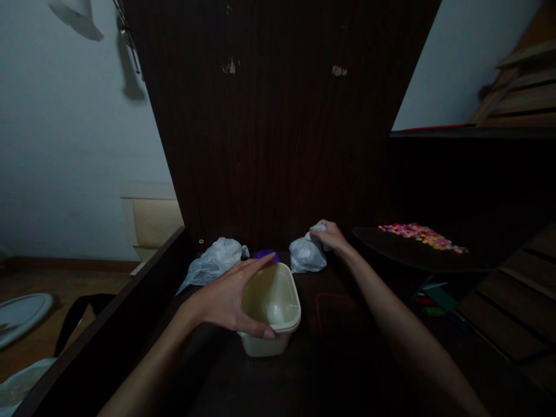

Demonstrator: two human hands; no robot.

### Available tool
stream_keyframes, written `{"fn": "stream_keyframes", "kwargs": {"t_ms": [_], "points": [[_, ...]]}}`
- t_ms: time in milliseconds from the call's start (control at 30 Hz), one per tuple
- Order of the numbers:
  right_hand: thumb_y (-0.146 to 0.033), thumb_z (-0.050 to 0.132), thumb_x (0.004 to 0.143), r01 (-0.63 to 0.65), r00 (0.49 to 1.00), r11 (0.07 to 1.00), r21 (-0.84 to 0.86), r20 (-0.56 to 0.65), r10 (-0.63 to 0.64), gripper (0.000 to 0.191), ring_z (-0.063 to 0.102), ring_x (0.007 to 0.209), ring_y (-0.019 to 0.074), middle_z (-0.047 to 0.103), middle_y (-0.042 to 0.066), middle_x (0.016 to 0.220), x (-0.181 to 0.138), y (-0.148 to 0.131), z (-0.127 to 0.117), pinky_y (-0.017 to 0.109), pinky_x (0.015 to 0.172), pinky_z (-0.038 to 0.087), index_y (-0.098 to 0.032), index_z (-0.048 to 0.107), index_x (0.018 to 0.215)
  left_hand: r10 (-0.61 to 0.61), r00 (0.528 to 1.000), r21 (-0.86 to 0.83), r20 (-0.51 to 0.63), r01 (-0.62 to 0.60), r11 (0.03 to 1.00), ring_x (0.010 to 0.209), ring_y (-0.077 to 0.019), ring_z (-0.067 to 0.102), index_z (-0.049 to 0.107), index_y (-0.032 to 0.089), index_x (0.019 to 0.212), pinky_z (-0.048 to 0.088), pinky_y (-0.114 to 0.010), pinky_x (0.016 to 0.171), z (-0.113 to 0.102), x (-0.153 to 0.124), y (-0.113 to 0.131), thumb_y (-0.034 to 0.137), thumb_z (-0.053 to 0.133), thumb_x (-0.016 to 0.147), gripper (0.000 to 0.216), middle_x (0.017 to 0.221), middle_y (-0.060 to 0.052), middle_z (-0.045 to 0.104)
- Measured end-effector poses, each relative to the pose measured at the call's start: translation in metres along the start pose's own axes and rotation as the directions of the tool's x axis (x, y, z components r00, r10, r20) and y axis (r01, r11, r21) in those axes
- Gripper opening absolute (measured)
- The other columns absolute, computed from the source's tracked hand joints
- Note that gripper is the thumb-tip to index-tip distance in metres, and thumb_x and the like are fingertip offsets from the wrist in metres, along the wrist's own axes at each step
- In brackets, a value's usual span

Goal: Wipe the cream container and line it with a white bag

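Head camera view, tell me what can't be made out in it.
All in the head view:
Contents of the white bag gripped by the right hand: hidden by its plastic.
Purple item: partly hidden by the left hand.
Round white object on the floor: cut off by the left edge.
Colourful items low at right: too small and dim.

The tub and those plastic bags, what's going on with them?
Someone has both hands busy. The left hand is spread around the left side of the cream tub, thumb by its front rim; how firmly it grips is hard to tell. The right hand has its fingers closed on the top of one whitish bag, behind and to the right of the tub. Another crumpled bag lies beyond the left hand, and something purple peeks out behind the tub.
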State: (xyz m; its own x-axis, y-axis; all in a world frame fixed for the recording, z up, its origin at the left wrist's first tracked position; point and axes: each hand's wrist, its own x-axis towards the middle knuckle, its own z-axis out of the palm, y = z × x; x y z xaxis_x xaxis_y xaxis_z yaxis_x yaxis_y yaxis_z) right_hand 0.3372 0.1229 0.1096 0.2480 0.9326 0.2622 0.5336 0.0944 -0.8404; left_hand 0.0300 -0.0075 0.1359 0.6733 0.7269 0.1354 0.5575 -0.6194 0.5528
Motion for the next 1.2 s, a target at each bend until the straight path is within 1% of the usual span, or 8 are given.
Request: {"fn": "stream_keyframes", "kwargs": {"t_ms": [167, 333, 467, 633, 800, 933, 1100, 1200], "points": [[-0.024, 0.062, 0.073, 0.041, 0.996, 0.953, -0.301, 0.091, -0.014, 0.027, 0.061, 0.105, 0.0277, 0.067, 0.014, 0.108, -0.017, 0.033, 0.009, 0.037, 0.093, 0.046, -0.014, 0.067, 0.098, 0.014, 1.000, -0.104, -0.015, -0.016, 0.994, 0.142, -0.0381, 0.042, 0.027, 0.022, 0.157, 0.031, -0.054, 0.120, -0.001, -0.003, -0.005, 0.056, 0.089, 0.058, 0.122, 0.159, -0.015, 0.038], [-0.046, 0.044, 0.095, 0.127, 0.966, 0.883, -0.451, 0.257, -0.007, 0.062, 0.042, 0.141, 0.0282, 0.047, 0.019, 0.150, -0.037, 0.051, 0.032, 0.037, 0.115, 0.031, -0.010, 0.045, 0.146, 0.067, 0.990, -0.334, -0.126, -0.106, 0.937, 0.141, -0.0351, 0.044, 0.032, 0.023, 0.154, 0.036, -0.051, 0.117, 0.008, 0.000, -0.027, 0.053, 0.078, 0.076, 0.095, 0.158, -0.014, 0.039], [-0.055, 0.042, 0.096, 0.107, 0.953, 0.813, -0.573, 0.293, 0.081, 0.077, 0.017, 0.153, 0.0361, 0.022, 0.017, 0.165, -0.048, 0.066, 0.049, 0.051, 0.121, 0.019, -0.011, 0.027, 0.158, 0.004, 0.962, -0.541, -0.275, -0.158, 0.826, 0.141, -0.0349, 0.044, 0.044, 0.023, 0.144, 0.036, -0.052, 0.116, 0.028, 0.002, -0.052, 0.054, 0.056, 0.091, 0.063, 0.154, -0.012, 0.044], [-0.065, 0.033, 0.096, 0.050, 0.955, 0.731, -0.680, 0.247, 0.165, 0.080, 0.010, 0.152, 0.0432, 0.007, 0.014, 0.169, -0.050, 0.077, 0.050, 0.064, 0.116, 0.021, -0.018, 0.023, 0.160, -0.143, 0.916, -0.701, -0.375, -0.180, 0.690, 0.137, -0.0350, 0.048, 0.047, 0.018, 0.136, 0.034, -0.054, 0.116, 0.059, 0.001, -0.076, 0.055, 0.040, 0.094, 0.057, 0.143, -0.015, 0.054], [-0.063, 0.031, 0.097, 0.049, 0.956, 0.691, -0.721, 0.235, 0.177, 0.077, 0.013, 0.153, 0.0395, 0.009, 0.014, 0.169, -0.052, 0.077, 0.046, 0.058, 0.119, 0.023, -0.019, 0.023, 0.160, -0.198, 0.905, -0.765, -0.377, -0.183, 0.618, 0.136, -0.0338, 0.046, 0.036, 0.020, 0.144, 0.035, -0.052, 0.116, 0.083, -0.003, -0.084, 0.060, 0.037, 0.092, 0.066, 0.144, -0.014, 0.052], [-0.062, 0.033, 0.097, 0.057, 0.959, 0.697, -0.715, 0.233, 0.161, 0.077, 0.017, 0.152, 0.0391, 0.013, 0.014, 0.168, -0.053, 0.075, 0.045, 0.055, 0.119, 0.025, -0.018, 0.024, 0.159, -0.119, 0.918, -0.790, -0.377, -0.252, 0.559, 0.143, -0.0360, 0.038, 0.023, 0.024, 0.150, 0.033, -0.053, 0.116, 0.095, -0.011, -0.086, 0.074, 0.041, 0.084, 0.085, 0.153, -0.015, 0.040], [-0.060, 0.025, 0.100, 0.024, 0.988, 0.711, -0.703, 0.123, 0.088, 0.074, 0.019, 0.151, 0.0415, 0.013, 0.017, 0.167, -0.050, 0.059, 0.040, 0.058, 0.118, 0.024, -0.016, 0.024, 0.159, 0.022, 0.936, -0.705, -0.351, -0.280, 0.652, 0.150, -0.0411, 0.024, 0.000, 0.026, 0.156, 0.028, -0.059, 0.117, 0.099, -0.024, -0.085, 0.092, 0.049, 0.066, 0.121, 0.162, -0.017, 0.022], [-0.051, 0.035, 0.099, 0.099, 0.993, 0.713, -0.694, 0.029, -0.110, 0.071, 0.009, 0.152, 0.0441, 0.007, 0.020, 0.167, -0.050, 0.040, 0.043, 0.059, 0.119, 0.018, -0.010, 0.028, 0.156, 0.057, 0.958, -0.644, -0.282, -0.233, 0.729, 0.149, -0.0432, 0.024, -0.006, 0.024, 0.158, 0.028, -0.058, 0.118, 0.102, -0.027, -0.077, 0.091, 0.063, 0.056, 0.140, 0.162, -0.019, 0.021]]}}
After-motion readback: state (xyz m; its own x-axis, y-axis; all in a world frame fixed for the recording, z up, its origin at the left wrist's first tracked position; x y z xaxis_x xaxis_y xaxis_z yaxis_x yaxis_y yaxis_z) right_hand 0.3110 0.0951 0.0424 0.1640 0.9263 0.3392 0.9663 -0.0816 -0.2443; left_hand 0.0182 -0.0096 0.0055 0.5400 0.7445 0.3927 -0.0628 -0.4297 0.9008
